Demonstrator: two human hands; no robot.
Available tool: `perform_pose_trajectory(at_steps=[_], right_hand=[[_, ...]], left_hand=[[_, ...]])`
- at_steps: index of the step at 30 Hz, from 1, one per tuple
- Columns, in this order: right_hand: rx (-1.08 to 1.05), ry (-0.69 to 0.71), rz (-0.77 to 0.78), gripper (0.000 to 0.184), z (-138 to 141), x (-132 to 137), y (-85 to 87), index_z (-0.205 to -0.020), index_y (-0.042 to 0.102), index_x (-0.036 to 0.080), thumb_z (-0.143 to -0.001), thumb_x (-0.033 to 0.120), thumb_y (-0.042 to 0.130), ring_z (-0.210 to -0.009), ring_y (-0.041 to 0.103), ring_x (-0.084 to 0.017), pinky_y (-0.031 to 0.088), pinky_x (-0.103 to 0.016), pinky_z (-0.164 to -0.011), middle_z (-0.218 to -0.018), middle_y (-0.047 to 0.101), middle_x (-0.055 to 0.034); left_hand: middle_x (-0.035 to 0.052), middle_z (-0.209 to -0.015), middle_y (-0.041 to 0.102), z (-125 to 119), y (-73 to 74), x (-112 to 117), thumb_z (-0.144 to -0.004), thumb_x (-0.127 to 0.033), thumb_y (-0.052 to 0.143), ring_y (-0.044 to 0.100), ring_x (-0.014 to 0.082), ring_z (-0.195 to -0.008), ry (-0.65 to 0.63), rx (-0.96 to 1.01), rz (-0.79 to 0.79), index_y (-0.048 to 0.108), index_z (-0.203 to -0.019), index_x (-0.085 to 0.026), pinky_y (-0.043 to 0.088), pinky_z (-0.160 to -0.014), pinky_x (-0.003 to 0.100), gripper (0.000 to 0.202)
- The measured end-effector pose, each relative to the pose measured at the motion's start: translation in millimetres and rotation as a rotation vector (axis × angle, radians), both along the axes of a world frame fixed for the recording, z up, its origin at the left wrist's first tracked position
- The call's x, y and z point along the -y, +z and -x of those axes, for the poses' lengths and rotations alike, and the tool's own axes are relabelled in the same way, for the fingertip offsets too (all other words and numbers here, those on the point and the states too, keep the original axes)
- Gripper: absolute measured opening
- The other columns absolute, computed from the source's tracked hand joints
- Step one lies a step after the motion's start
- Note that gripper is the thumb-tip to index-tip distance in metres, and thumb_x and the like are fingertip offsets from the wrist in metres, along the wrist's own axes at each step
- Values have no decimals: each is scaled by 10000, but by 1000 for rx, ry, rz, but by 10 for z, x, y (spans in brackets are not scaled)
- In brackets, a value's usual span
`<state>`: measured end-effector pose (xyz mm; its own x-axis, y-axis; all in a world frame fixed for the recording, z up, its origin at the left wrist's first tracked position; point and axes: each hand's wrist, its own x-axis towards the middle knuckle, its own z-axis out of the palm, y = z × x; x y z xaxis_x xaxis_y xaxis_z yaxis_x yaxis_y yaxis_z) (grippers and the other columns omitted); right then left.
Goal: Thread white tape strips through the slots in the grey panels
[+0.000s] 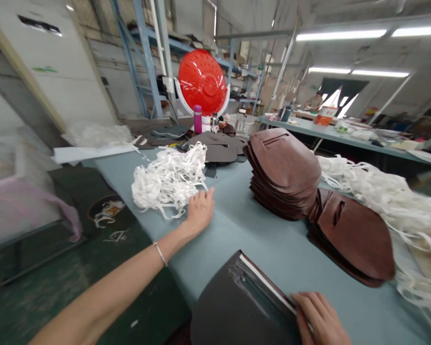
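Observation:
My left hand [201, 210] reaches forward over the table, at the right edge of a tangled heap of white strips [165, 179]. Its fingers point away from me, slightly bent, and I make out nothing gripped in them. At the near edge lies a dark leather-like panel [244, 306] with a slot, and a white strip [262, 278] runs along its folded edge. My right hand [321, 316] pinches that panel's edge at the lower right end of the strip; the fingertips are partly hidden.
Stacked brown panels [283, 163] and a lower brown stack [355, 235] stand on the right. Beyond them spreads another white strip heap [377, 191]. At the back are dark panels [219, 146], a purple bottle [198, 120] and a red round heater [203, 81]. A distant person [314, 101] is at another table.

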<state>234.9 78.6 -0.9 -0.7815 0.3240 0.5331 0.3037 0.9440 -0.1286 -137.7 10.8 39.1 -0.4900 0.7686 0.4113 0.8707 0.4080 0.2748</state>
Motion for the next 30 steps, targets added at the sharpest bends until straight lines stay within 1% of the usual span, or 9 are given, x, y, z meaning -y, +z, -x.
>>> perform_pose_trajectory(at_steps=[3,7,9,12,14,19,23,26,30], right_hand=[[-39,29,242,163,482,83,98,-937,594,237,-900,188,443,-763,600,-180,490,-286,-675,-833,628,-49],[-106,25,647,187,1151,166,272,-865,635,218,-905,276,462,-738,597,-184,469,-294,-690,-799,639,-46],[-155,4,977,202,1491,165,338,-860,650,192,-884,346,521,-687,592,-169,461,-274,-654,-793,657,-51],[-259,-24,1631,266,1998,135,383,-854,634,140,-853,400,578,-632,608,-144,470,-240,-598,-771,673,-72],[-269,-16,1889,273,2299,121,382,-801,608,121,-864,382,560,-631,634,-153,503,-261,-617,-723,667,-90],[-269,-50,1974,186,2723,138,318,-703,529,157,-873,219,484,-574,614,-117,517,-247,-606,-604,614,-30],[-339,-140,1860,136,2749,194,258,-696,497,184,-797,255,556,-399,439,-64,393,-173,-445,-487,486,68],[-334,-173,1703,160,2594,251,273,-635,511,186,-714,290,603,-348,303,-57,237,-180,-376,-420,411,93],[-301,-185,1484,225,2017,279,374,-522,518,182,-681,305,619,-400,327,-77,211,-214,-429,-394,424,66]], left_hand=[[158,-984,573,245,-21,-98,-874,-136,441,549,286,-959,30,59,-15,587,-1098,-105,400,-855,435,269],[78,-873,623,188,-117,-45,-880,-136,455,594,198,-847,-37,174,-68,622,-871,-158,445,-776,320,169],[44,-888,634,60,-157,46,-892,-165,462,598,163,-846,-56,223,-127,601,-886,-180,454,-774,286,140],[11,-854,631,-160,-204,212,-900,-196,460,593,135,-796,-55,277,-202,562,-886,-194,465,-742,261,102],[1,-818,622,-288,-225,319,-891,-205,474,584,135,-762,-53,290,-226,548,-859,-199,467,-719,265,81],[22,-838,617,-397,-176,466,-860,-223,523,564,185,-864,-82,239,-228,580,-820,-197,444,-837,367,74],[82,-1213,552,-157,-67,311,-847,-159,491,470,225,-1170,-112,102,-159,539,-1186,-212,376,-1003,421,346],[108,-1372,454,220,-44,112,-812,-68,443,308,282,-1339,-75,-37,-27,510,-1270,-227,295,-1072,495,489],[138,-1315,516,755,-22,38,-793,-63,433,273,336,-1358,29,-32,52,564,-1194,-180,286,-1056,552,438]])
